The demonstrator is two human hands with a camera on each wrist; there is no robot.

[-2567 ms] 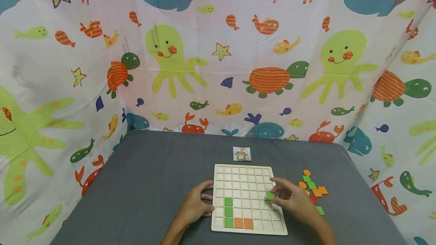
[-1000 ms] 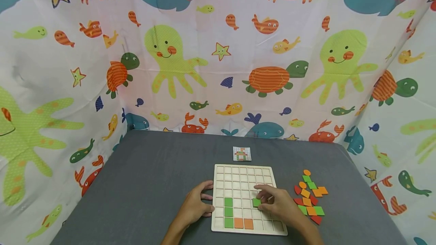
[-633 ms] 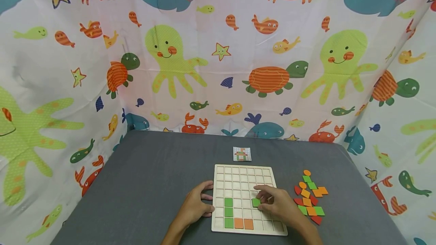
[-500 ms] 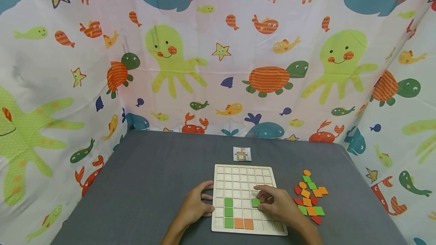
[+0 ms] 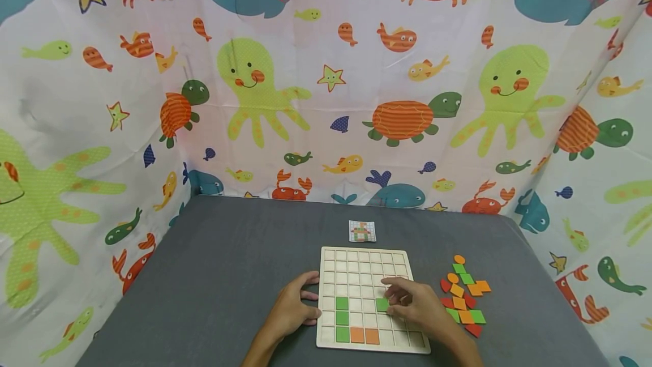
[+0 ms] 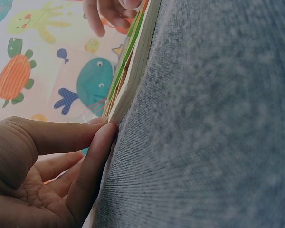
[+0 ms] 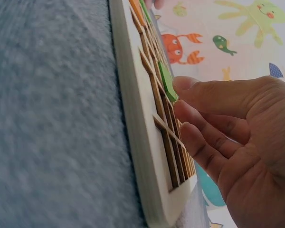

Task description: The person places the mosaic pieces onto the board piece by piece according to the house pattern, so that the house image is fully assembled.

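Note:
The pale wooden grid board point(image 5: 374, 252) lies on the grey cloth. At its left edge is my left hand point(image 5: 289, 308); in the left wrist view the thumb and a finger of the left hand point(image 6: 52, 161) pinch the board's edge point(image 6: 133, 85). My right hand point(image 5: 420, 306) is over the board's right half, its thumb and fingertips on a green square tile point(image 5: 382, 304). In the right wrist view this green tile point(image 7: 166, 81) sits tilted against the grid, touched by the right hand point(image 7: 242, 128). Three green tiles point(image 5: 342, 318) form a column, with two orange tiles point(image 5: 364, 336) beside the lowest.
Several loose green, orange and red pieces point(image 5: 466, 316) lie on the table point(image 5: 244, 248) right of the board, near my right forearm. A small printed pattern card point(image 5: 362, 231) lies behind the board. A patterned sheet point(image 5: 316, 101) hangs around the back and sides.
My right hand has moved left and a little nearer with the green tile, then nearly stopped. More loose pieces on the right are uncovered. The left hand has stayed at the board's edge.

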